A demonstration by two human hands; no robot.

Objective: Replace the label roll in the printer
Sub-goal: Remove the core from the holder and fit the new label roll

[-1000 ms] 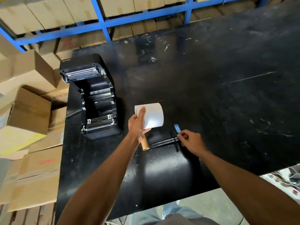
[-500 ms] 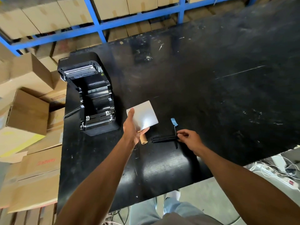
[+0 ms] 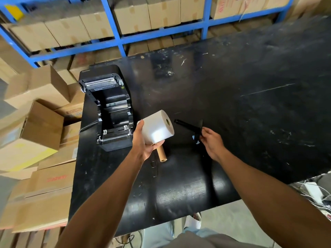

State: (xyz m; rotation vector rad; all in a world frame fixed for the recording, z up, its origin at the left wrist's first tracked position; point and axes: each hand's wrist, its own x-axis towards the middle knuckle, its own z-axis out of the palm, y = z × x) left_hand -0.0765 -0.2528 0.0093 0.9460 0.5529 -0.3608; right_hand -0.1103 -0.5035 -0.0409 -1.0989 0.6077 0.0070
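My left hand point(image 3: 143, 140) grips a full white label roll point(image 3: 157, 127), lifted off the table with its core hole turned to the right. My right hand point(image 3: 212, 140) holds a black spindle point(image 3: 188, 126) by its disc end, raised and pointing at the roll's hole, a short gap away. A small blue tab point(image 3: 195, 139) shows beside my right fingers. An empty brown cardboard core point(image 3: 162, 153) lies on the table under my left hand. The black label printer point(image 3: 109, 111) sits open at the table's left end, its roll bay empty.
The black table point(image 3: 232, 104) stretches far to the right. Stacked cardboard boxes point(image 3: 41, 122) crowd the floor left of the printer. Blue shelving point(image 3: 121, 38) with more boxes runs behind the table. Cables point(image 3: 315, 194) lie on the floor at right.
My left hand raised the white roll and turned its hole rightward. My right hand picked the black spindle up off the table and aimed it at the roll. The camera moved closer.
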